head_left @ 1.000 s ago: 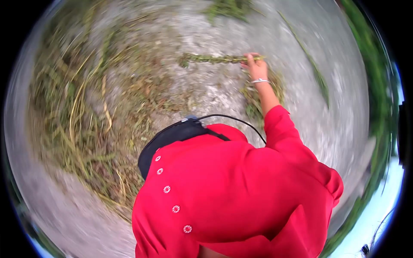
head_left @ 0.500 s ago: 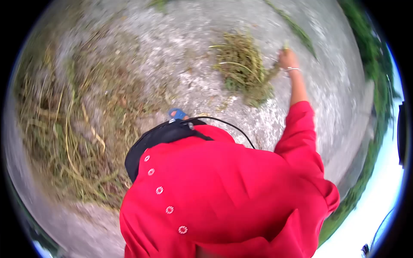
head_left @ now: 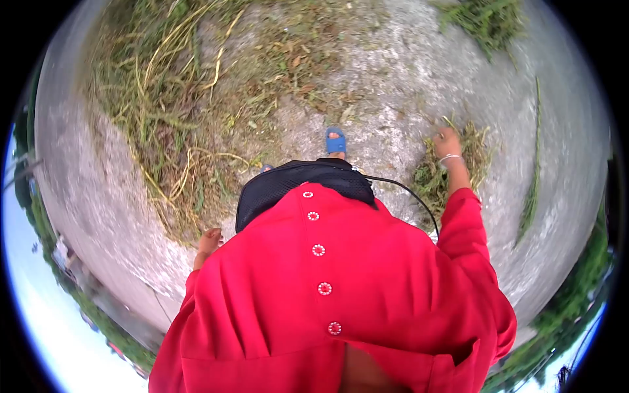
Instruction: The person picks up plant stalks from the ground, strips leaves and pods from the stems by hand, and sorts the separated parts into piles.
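Observation:
My right hand is closed over a small pile of dry plant stems on the right. Thin stalk ends show by its fingers, but what it grips cannot be made out. Low on the left, my left hand hangs beside my body with its fingers curled and nothing visible in them. It is close to the lower edge of a wide heap of green and yellowed stems.
Green plants lie at the upper right, and a long green stalk lies on the concrete ground. My foot wears a blue sandal. A black bag with a cable is at my waist.
The view has turned, and the wide heap sits higher in it. My right hand has gone from beside the small pile to over it. My left hand has come into view.

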The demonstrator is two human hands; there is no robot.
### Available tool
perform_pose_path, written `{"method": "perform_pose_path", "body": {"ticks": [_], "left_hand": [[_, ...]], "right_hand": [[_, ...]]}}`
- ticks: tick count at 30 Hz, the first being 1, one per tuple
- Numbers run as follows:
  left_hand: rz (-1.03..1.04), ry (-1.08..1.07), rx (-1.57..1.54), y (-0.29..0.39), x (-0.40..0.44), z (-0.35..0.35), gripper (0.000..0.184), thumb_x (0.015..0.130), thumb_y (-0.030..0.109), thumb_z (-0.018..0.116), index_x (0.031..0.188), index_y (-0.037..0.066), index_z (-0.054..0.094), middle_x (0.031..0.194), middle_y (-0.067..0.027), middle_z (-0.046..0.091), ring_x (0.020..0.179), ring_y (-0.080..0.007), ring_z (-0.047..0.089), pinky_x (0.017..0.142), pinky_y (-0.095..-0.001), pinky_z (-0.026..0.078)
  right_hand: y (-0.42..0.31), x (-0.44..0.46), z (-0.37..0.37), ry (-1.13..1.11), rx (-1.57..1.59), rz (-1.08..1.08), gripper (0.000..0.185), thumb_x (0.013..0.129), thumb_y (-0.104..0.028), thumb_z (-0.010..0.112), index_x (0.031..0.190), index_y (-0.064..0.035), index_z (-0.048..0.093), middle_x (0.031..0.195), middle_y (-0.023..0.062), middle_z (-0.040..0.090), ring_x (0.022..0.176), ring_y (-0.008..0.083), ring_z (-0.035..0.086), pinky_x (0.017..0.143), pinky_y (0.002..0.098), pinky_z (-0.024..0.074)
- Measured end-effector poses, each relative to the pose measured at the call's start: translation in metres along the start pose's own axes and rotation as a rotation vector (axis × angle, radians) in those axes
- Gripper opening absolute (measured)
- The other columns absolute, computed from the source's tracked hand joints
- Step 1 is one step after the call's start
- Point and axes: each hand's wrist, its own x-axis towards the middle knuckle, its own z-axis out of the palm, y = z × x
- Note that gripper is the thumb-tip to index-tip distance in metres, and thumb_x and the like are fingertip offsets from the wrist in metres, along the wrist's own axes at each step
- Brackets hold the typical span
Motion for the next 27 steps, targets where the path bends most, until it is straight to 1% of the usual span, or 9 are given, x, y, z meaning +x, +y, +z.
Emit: {"method": "perform_pose_path", "body": {"ticks": [3,5,8,11,13,16,19,23,27], "left_hand": [[-0.057,-0.033,-0.116,-0.042,-0.012,0.022,0.027,0.085,0.024,0.056,0.107,0.007,0.056,0.081,-0.0069,0.06,0.068,-0.0169,0.057,0.06,-0.0299,0.048],[-0.09,-0.024,-0.217,-0.075,-0.015,0.031,0.027,0.085,0.024,0.057,0.106,0.007,0.056,0.081,-0.007,0.06,0.068,-0.0166,0.057,0.061,-0.03,0.048],[-0.1,-0.005,-0.304,-0.139,-0.018,0.037,0.03,0.085,0.026,0.057,0.106,0.004,0.056,0.083,-0.0082,0.061,0.07,-0.0159,0.057,0.063,-0.0301,0.048],[-0.145,0.051,-0.283,-0.195,-0.021,0.039,0.032,0.086,0.027,0.057,0.106,0.002,0.055,0.085,-0.0092,0.062,0.072,-0.0154,0.057,0.066,-0.0293,0.048],[-0.175,0.085,-0.39,-0.225,-0.028,0.04,0.031,0.086,0.027,0.056,0.106,0.002,0.056,0.084,-0.0089,0.062,0.072,-0.0152,0.057,0.066,-0.0294,0.048],[-0.221,0.147,-0.521,-0.28,-0.034,0.041,0.031,0.087,0.026,0.055,0.106,0.002,0.056,0.084,-0.009,0.062,0.071,-0.0156,0.058,0.064,-0.0294,0.048],[-0.305,0.187,-0.606,-0.316,-0.039,0.041,0.029,0.087,0.025,0.054,0.104,0.002,0.056,0.081,-0.0084,0.061,0.066,-0.0154,0.058,0.057,-0.0289,0.048],[-0.327,0.268,-0.851,-0.329,-0.052,0.034,0.027,0.086,0.024,0.054,0.101,0.002,0.057,0.076,-0.006,0.06,0.06,-0.014,0.057,0.048,-0.0272,0.044],[-0.328,0.3,-0.735,-0.296,-0.057,0.016,0.027,0.085,0.026,0.055,0.099,0.003,0.058,0.074,-0.0036,0.058,0.059,-0.0131,0.056,0.047,-0.0256,0.043]], "right_hand": [[-0.092,-0.02,0.04,-0.304,-0.076,-0.103,0.03,0.078,-0.022,0.06,0.103,-0.006,0.06,0.106,0.018,0.058,0.101,0.033,0.053,0.089,0.0377,0.0411],[-0.12,-0.019,0.069,-0.521,-0.158,-0.19,0.031,0.079,-0.026,0.059,0.102,-0.0058,0.061,0.105,0.0181,0.059,0.099,0.0338,0.054,0.088,0.0373,0.0417],[-0.187,-0.02,0.08,-0.661,-0.282,-0.201,0.033,0.08,-0.029,0.057,0.103,-0.0062,0.061,0.104,0.0185,0.059,0.097,0.0347,0.055,0.085,0.0378,0.0428],[-0.212,-0.011,0.105,-0.604,-0.318,-0.243,0.029,0.08,-0.028,0.053,0.098,-0.0076,0.062,0.097,0.0186,0.061,0.092,0.0347,0.057,0.082,0.0404,0.0442],[-0.244,-0.006,0.117,-0.533,-0.331,-0.247,0.028,0.08,-0.029,0.049,0.093,-0.008,0.062,0.092,0.0194,0.062,0.088,0.036,0.058,0.08,0.0418,0.0447],[-0.291,-0.006,0.15,-0.544,-0.365,-0.264,0.028,0.081,-0.03,0.047,0.091,-0.0086,0.063,0.092,0.0198,0.061,0.088,0.0368,0.057,0.08,0.0419,0.0447],[-0.366,-0.015,0.18,-0.642,-0.49,-0.396,0.03,0.081,-0.03,0.044,0.091,-0.0089,0.063,0.092,0.0188,0.062,0.088,0.0362,0.058,0.08,0.042,0.0447],[-0.462,-0.027,0.217,-0.697,-0.444,-0.567,0.025,0.08,-0.029,0.054,0.093,-0.0097,0.062,0.089,0.0151,0.063,0.085,0.0331,0.059,0.076,0.0388,0.0464],[-0.554,-0.021,0.242,-0.816,-0.38,-0.679,0.022,0.079,-0.026,0.058,0.094,-0.0092,0.062,0.086,0.0136,0.064,0.082,0.0293,0.061,0.074,0.0364,0.0469]]}}
